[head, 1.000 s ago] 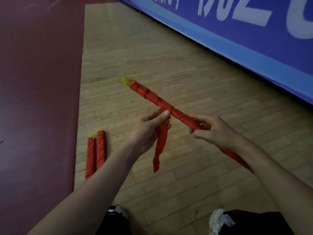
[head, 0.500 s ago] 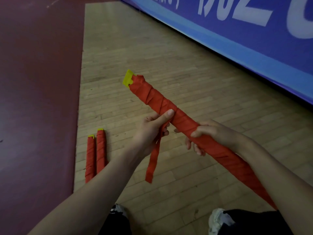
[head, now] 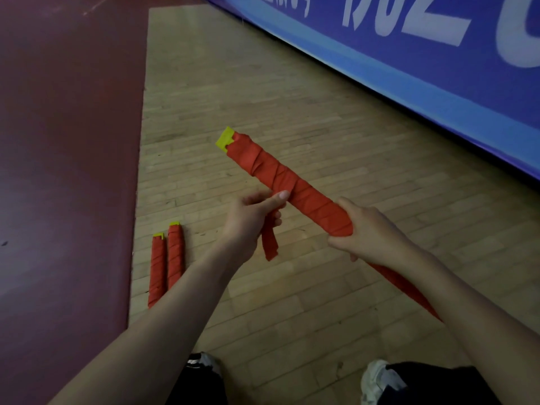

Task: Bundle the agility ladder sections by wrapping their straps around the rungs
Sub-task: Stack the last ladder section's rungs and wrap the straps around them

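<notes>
Nearest the viewer, below both hands, the toes of two light-coloured shoes (head: 377, 380) and dark trouser legs stand on the wooden floor (head: 292, 302). Above them the right hand (head: 371, 232) is closed in a full fist around the ladder bundle (head: 292, 182), gripping it past its middle; the bundle's lower end runs down under the right forearm. To the left of that hand, just apart from it, the left hand (head: 251, 220) is curled shut on the loose strap (head: 270, 244), thumb pressed against the bundle's side, with the free red tail hanging down from under its fingers. The bundle slants up and away from the two hands, wound in red strap all along, and ends in a yellow rung tip (head: 225, 138) well beyond the left hand. Left of the left forearm, two finished bundles (head: 166, 264) lie side by side on the floor, touching, beside the edge of the dark red flooring (head: 64, 171). Far beyond the right hand runs a blue banner (head: 438, 68) with white lettering.
</notes>
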Action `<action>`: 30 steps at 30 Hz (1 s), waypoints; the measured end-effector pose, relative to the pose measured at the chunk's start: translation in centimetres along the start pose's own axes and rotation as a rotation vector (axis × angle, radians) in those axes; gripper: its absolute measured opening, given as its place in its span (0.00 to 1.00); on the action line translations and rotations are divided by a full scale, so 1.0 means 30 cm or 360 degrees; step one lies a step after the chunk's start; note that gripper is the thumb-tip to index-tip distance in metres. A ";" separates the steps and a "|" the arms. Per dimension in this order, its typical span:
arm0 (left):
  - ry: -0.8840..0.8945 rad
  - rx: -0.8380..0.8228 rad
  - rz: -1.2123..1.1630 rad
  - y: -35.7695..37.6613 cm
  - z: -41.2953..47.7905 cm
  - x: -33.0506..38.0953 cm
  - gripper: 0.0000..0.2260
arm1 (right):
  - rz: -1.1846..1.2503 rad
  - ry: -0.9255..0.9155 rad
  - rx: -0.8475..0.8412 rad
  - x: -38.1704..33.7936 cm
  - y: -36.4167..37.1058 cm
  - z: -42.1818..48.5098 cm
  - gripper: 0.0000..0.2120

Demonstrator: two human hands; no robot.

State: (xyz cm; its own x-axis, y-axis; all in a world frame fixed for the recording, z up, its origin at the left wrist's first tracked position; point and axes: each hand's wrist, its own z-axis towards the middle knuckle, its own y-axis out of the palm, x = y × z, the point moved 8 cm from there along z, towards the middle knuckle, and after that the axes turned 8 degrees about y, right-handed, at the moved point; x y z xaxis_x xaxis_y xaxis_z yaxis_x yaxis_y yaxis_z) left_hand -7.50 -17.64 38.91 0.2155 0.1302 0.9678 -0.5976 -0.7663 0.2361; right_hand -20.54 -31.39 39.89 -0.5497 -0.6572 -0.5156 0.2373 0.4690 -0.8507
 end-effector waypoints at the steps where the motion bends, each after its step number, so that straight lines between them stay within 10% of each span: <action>1: 0.0008 0.0005 0.0006 -0.005 0.002 0.002 0.06 | 0.0066 -0.0010 -0.0029 -0.009 0.000 -0.005 0.19; 6: 0.0031 -0.0154 -0.0081 0.008 0.003 0.016 0.20 | 0.0522 -0.0008 -0.0216 -0.035 0.000 -0.008 0.20; 14: 0.0015 -0.0348 -0.0384 0.063 -0.020 0.037 0.09 | 0.1084 -0.0110 -0.0753 -0.080 0.044 -0.027 0.06; 22: 0.0161 -0.0417 -0.0333 0.086 -0.040 0.052 0.02 | 0.1543 -0.0168 -0.1531 -0.126 0.130 -0.078 0.18; 30: 0.0082 -0.0127 -0.0238 0.045 -0.029 0.021 0.06 | 0.1122 0.0050 -0.1147 -0.083 0.114 -0.051 0.20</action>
State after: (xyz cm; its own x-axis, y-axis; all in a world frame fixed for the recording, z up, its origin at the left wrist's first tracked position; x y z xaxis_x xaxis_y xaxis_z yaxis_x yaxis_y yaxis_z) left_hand -8.84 -18.02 39.92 0.2680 0.2722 0.9241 -0.6218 -0.6838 0.3818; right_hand -19.59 -27.23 38.43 -0.4940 -0.0817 -0.8656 -0.0189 0.9964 -0.0832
